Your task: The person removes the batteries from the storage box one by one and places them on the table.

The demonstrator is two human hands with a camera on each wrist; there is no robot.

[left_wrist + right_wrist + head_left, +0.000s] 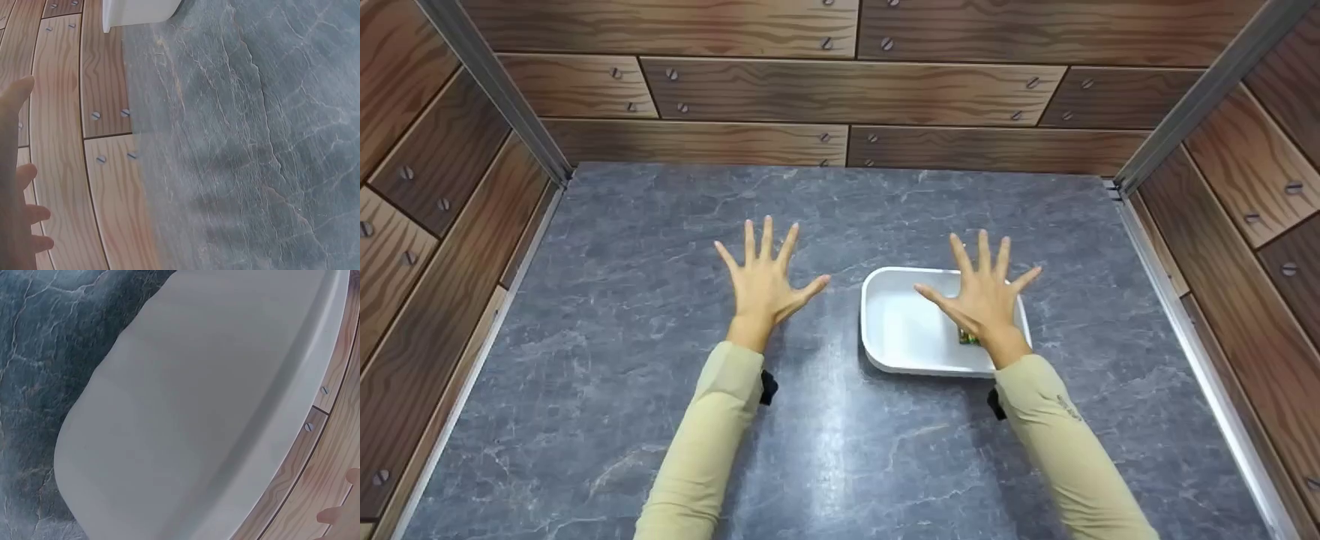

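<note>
Fingers spread wide, my left hand hovers over the grey marbled table with nothing in it. My right hand, its fingers likewise splayed, is above the right part of a white tub and holds nothing. A small green patterned item lies in the tub, mostly hidden under the right hand. In the right wrist view the tub's outer side fills most of the picture, with fingertips at the lower right edge. The left wrist view has the left fingers at its left edge.
Wood-patterned walls with printed screws close off the back and both sides. Metal posts stand in the back corners, and a pale metal strip runs along the right edge of the marbled table.
</note>
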